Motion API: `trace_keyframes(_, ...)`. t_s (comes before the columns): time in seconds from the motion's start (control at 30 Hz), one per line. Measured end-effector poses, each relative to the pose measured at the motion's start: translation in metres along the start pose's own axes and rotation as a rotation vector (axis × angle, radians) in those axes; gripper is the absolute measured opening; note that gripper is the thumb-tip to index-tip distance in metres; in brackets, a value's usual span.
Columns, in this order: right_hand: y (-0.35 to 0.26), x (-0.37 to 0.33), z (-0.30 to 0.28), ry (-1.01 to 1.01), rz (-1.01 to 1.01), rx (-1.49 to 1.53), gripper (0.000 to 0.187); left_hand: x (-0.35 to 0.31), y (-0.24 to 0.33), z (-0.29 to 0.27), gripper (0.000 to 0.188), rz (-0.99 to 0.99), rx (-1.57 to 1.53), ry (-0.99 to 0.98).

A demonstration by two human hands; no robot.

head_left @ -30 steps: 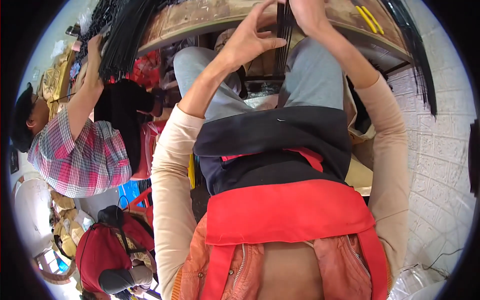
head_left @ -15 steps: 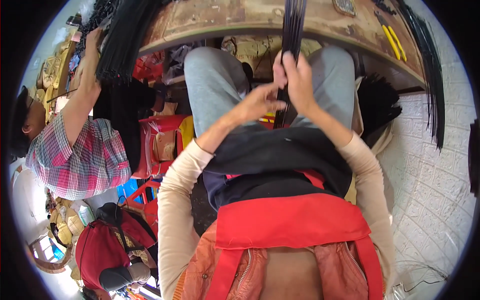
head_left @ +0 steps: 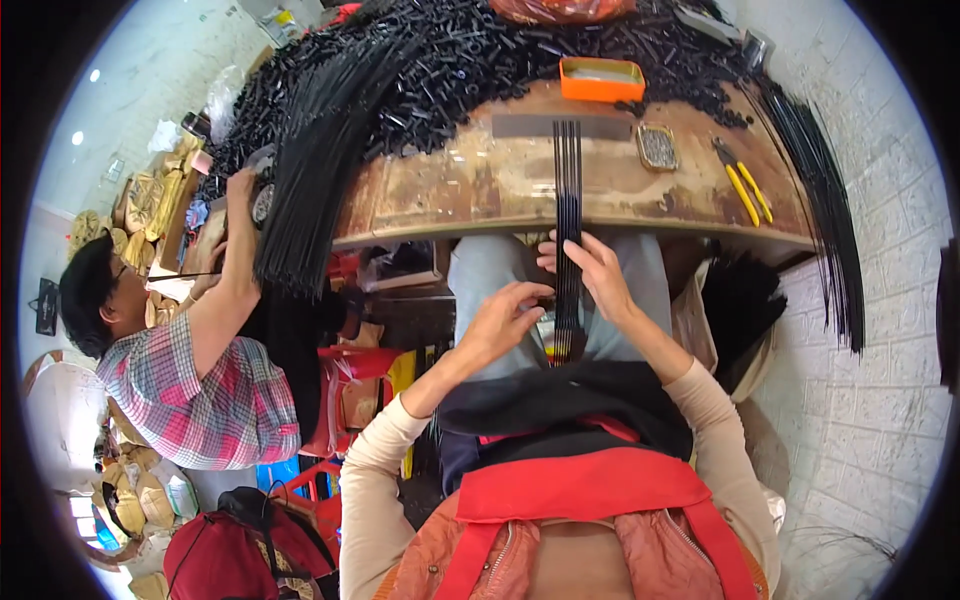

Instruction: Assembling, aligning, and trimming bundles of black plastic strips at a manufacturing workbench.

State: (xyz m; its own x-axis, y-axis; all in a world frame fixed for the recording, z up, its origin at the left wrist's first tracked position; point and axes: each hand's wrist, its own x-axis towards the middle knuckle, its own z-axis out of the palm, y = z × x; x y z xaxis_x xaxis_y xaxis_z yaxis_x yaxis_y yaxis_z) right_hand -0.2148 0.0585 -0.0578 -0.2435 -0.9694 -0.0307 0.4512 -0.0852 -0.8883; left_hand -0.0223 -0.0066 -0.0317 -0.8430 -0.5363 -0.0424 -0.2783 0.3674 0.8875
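Several thin black rods (head_left: pixel 569 208) overhanging the worktop (head_left: pixel 430 195) — probably light, springy, slick; best held mid-length. Right hand (head_left: pixel 602 275) clamped round them; left hand (head_left: pixel 500 325) beside, thumb and fingers apart.

Yellow-handled pliers (head_left: pixel 741 194) laid on the right of the wooden bench (head_left: pixel 430 195), handles toward the near edge. Small rectangular container (head_left: pixel 660 168) of grey bits placed between pliers and orange tray (head_left: pixel 602 92). Red plastic bag (head_left: pixel 560 9) cut off at top. Plaid-shirted co-worker (head_left: pixel 205 390) seen at left. White brick-pattern wall (head_left: pixel 850 430) seen at right.
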Motion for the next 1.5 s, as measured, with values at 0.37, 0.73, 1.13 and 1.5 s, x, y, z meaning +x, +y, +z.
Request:
trace_keyframes(0.37,0.001,0.012,-0.008,0.117,0.061,0.087,0.029,0.094,0.035,-0.087,0.017,0.1,0.083,0.338)
trace_keyframes(0.73,0.008,0.009,-0.012,0.107,0.167,0.1,0.026,0.349,0.026,-0.164,0.028,0.503,1.03,0.443)
trace_keyframes(1.13,0.012,0.014,-0.018,0.051,0.166,0.118,0.028,0.377,0.018,-0.224,0.018,0.637,0.894,0.463)
trace_keyframes(1.5,0.013,0.014,-0.014,0.105,0.139,0.098,0.027,0.351,0.008,-0.159,0.036,0.129,0.921,0.453)
